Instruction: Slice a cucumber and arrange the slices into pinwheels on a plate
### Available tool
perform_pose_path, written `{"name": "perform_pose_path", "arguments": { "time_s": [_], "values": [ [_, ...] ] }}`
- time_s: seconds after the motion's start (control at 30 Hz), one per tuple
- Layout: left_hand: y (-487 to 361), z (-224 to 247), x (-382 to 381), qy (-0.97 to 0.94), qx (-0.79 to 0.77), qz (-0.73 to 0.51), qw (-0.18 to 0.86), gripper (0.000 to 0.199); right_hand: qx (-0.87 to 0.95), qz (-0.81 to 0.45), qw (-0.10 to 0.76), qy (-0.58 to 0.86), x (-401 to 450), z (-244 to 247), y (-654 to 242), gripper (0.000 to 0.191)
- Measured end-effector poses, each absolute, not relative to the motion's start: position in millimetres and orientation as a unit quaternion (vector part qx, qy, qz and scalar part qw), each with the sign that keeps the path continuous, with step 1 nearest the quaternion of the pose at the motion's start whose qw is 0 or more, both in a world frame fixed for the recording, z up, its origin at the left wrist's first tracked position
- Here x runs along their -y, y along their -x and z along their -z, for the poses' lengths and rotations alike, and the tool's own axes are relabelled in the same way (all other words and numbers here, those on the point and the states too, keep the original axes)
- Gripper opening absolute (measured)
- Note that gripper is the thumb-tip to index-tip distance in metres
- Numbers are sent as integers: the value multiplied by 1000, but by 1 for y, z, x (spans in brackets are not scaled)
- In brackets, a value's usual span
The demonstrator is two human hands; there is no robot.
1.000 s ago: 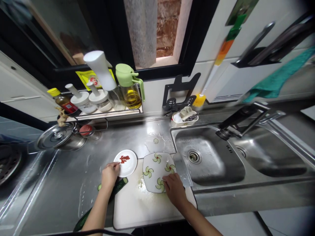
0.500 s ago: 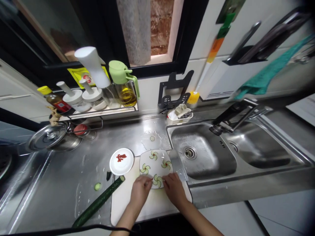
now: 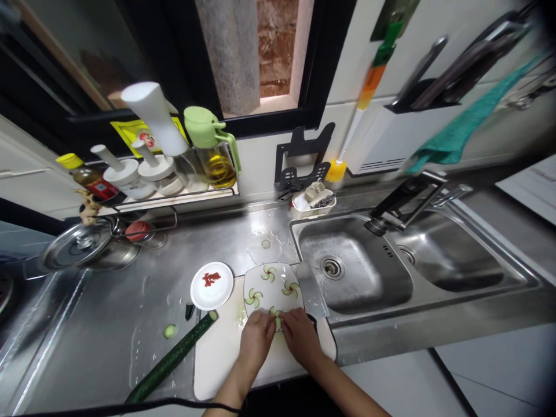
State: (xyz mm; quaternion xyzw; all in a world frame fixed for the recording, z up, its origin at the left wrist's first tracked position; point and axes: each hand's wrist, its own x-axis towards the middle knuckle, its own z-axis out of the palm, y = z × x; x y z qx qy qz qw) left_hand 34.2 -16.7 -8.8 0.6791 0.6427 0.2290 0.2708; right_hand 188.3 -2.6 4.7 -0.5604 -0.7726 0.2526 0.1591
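A white square plate (image 3: 273,289) on a white cutting board (image 3: 217,370) bears several pinwheels of thin cucumber slices (image 3: 291,289), some with red centres. My left hand (image 3: 257,336) is closed in a pinch at the plate's near edge; whatever its fingertips hold is hidden. Close on the other side, my right hand (image 3: 300,336) has its fingers drawn together at the nearest cucumber pinwheel (image 3: 275,315), which the hands partly cover. Small red pieces (image 3: 211,279) lie on a round white plate (image 3: 200,292) at the upper left.
A cut cucumber (image 3: 174,359) rests with its end on the board's left side. A knife (image 3: 313,292) lies right of the square plate, beside the sink (image 3: 356,266). A cucumber end piece (image 3: 170,331) is on the steel counter. Oil and seasoning containers stand on the rack (image 3: 174,201).
My hands have come closer together over the nearest pinwheel, my left hand shifting right. The knife's dark handle now shows beside my right hand. The view has moved slightly.
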Motion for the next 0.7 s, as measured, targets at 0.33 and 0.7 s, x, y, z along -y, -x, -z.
{"name": "perform_pose_path", "arguments": {
  "time_s": [0.33, 0.7],
  "values": [
    [-32, 16, 19, -738, -594, -237, 216, 23, 792, -228, 140, 549, 4, -5, -186, 26],
    [-28, 16, 20, -706, -586, -302, 259, 19, 795, -225, 125, 550, 5, 2, -185, 22]
  ]
}}
